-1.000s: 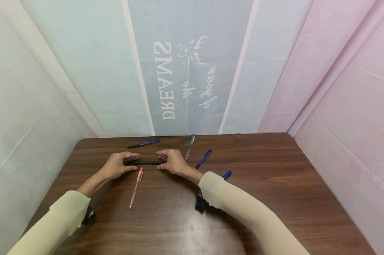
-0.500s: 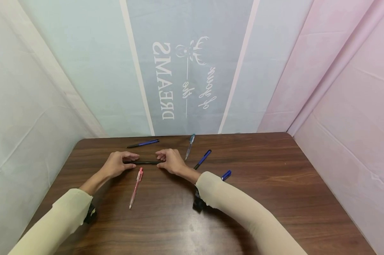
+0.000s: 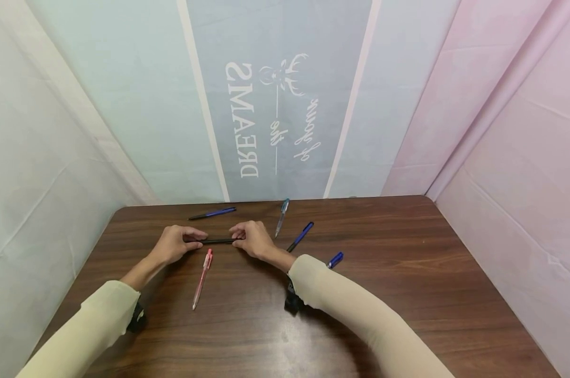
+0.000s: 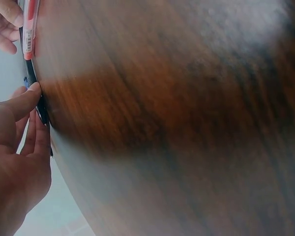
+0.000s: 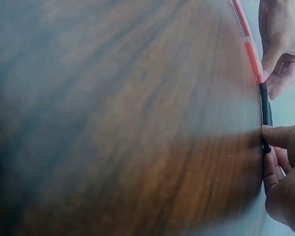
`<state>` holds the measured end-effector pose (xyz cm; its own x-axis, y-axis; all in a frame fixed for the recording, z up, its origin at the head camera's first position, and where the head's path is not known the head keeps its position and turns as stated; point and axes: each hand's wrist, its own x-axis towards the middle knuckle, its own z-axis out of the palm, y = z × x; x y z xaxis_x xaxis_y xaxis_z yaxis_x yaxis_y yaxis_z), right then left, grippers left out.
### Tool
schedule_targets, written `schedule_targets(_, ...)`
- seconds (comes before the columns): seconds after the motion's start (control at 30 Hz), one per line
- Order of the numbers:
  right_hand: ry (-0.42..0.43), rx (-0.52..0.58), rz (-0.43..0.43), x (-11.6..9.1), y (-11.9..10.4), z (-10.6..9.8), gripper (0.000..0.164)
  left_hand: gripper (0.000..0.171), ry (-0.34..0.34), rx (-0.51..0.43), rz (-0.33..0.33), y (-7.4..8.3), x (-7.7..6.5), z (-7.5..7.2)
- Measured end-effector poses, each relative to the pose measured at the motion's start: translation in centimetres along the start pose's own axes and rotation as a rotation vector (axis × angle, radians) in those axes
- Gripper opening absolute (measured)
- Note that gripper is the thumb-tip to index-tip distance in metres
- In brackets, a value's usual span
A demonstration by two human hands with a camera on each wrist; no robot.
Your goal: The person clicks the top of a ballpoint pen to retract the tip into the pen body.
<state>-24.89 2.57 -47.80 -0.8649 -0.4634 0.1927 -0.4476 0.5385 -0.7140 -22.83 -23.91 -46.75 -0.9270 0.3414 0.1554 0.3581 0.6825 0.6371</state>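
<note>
Head view is showing a red pen [image 3: 201, 280] lying at seven o'clock from the black pen [image 3: 220, 241]. Left hand [image 3: 173, 244] and right hand [image 3: 255, 240] are pinching its nine and three o'clock ends; beyond, a blue pen [image 3: 214, 213] is lying at twelve.

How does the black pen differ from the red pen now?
The black pen looks dark; the red pen is red with a pale tip.
The left hand and right hand pinch the black pen near its ends; no hand holds the red pen.
In the head view, the black pen runs sideways, the red pen roughly near-to-far.
Both are slim.
</note>
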Motion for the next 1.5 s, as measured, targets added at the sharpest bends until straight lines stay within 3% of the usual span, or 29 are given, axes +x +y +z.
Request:
schedule_targets(0.73,0.034,0.08,0.017,-0.1,0.1,0.3,0.022,0.018,0.052,0.032,0.043,0.7,-0.3,-0.3)
schedule_targets(1.17,0.157,0.219,0.043,0.0,-0.4,0.0,0.025,0.016,0.057,0.019,-0.013,2.2,-0.6,-0.9)
schedule_targets(1.5,0.264,0.384,0.114,0.4,-0.6,-0.8,0.025,0.018,0.043,-0.067,-0.055,4.0,-0.9,-0.4)
